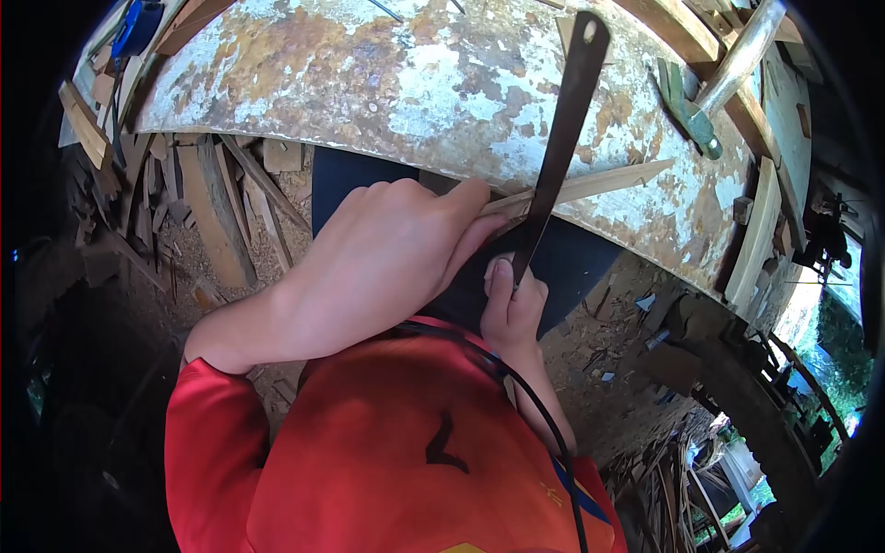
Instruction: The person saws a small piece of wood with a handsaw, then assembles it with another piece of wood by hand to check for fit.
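Note:
My left hand [387,240] is closed, pinching the near end of a narrow wooden strip [613,181] between thumb and fingers. The strip's far end lies over the workbench [433,83], whose paint is worn and patchy. In my right hand [513,304] is a long, dark, flat metal blade [564,120] with a hole near its far end. My fingers wrap round its lower end and hide any handle. The blade points up and away, overlapping the strip just beyond my left fingertips.
A hammer [691,115] with a greenish head and wooden handle lies at the bench's right. Boards [756,230] line that side. A blue tape measure [138,26] sits at upper left. Wood offcuts [217,212] and shavings cover the ground below. A black cable [539,392] crosses my red shirt.

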The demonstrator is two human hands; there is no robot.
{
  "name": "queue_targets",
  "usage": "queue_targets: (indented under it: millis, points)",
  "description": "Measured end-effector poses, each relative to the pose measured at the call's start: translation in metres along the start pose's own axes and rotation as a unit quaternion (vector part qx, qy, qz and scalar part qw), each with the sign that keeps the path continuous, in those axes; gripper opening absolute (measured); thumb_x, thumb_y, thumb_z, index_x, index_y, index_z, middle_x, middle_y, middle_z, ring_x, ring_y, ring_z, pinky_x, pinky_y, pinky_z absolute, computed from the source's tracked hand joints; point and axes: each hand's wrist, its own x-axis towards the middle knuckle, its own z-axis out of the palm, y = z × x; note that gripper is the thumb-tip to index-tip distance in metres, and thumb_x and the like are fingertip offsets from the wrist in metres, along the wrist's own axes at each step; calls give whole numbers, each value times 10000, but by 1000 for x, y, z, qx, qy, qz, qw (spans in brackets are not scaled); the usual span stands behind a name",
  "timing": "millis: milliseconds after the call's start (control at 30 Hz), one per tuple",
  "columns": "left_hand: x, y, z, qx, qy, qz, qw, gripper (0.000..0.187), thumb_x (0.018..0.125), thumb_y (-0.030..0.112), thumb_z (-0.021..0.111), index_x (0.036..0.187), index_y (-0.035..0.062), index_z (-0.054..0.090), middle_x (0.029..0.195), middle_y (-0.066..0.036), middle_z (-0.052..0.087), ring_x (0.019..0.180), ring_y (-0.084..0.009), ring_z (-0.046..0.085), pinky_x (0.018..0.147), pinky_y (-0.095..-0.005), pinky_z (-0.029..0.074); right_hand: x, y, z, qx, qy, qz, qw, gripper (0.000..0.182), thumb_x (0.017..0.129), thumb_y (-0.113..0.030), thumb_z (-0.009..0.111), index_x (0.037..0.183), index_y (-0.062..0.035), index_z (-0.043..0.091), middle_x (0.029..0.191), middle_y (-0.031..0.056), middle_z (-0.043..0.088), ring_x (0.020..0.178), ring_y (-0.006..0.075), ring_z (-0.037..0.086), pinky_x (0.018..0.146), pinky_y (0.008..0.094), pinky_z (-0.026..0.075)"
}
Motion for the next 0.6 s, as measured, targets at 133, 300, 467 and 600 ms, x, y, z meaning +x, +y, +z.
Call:
queue_targets:
  millis: [133, 300, 467, 600]
  points:
    - [2, -5, 0, 13, -6, 11, 1000, 289, 1087, 270, 639, 960, 11, 637, 627, -202, 638, 635, -447, 684, 560, -524, 539, 0, 14, -3, -7, 4, -2, 1000, 169, 1085, -37, 534, 944, 8, 616, 747, 169, 635, 645, 376, 697, 593, 406, 514]
    - [-5, -3, 1, -3, -4, 16, 1000, 188, 1065, 206, 675, 1010, 33, 628, 642, -207, 627, 624, -451, 650, 560, -529, 493, 4, -1, 2, -13, 19, -13, 1000, 175, 1084, -33, 528, 938, 11, 615, 743, 168, 633, 648, 369, 704, 598, 408, 519]
    - [-6, -2, 4, 2, 0, 1, 1000, 198, 1067, 212, 674, 995, 36, 617, 643, -202, 631, 625, -445, 654, 558, -526, 492, 9, -14, 3, 1, 22, 2, 1000, 172, 1081, -25, 530, 933, 12, 609, 753, 172, 640, 656, 378, 706, 599, 416, 522]
    - [-5, -4, 4, 7, -5, 9, 1000, 209, 1067, 220, 675, 999, 33, 610, 640, -200, 628, 626, -439, 660, 553, -530, 492, -6, 42, 17, -11, 27, -39, 999, 169, 1082, -22, 535, 935, 10, 611, 748, 172, 641, 650, 379, 703, 601, 417, 524]
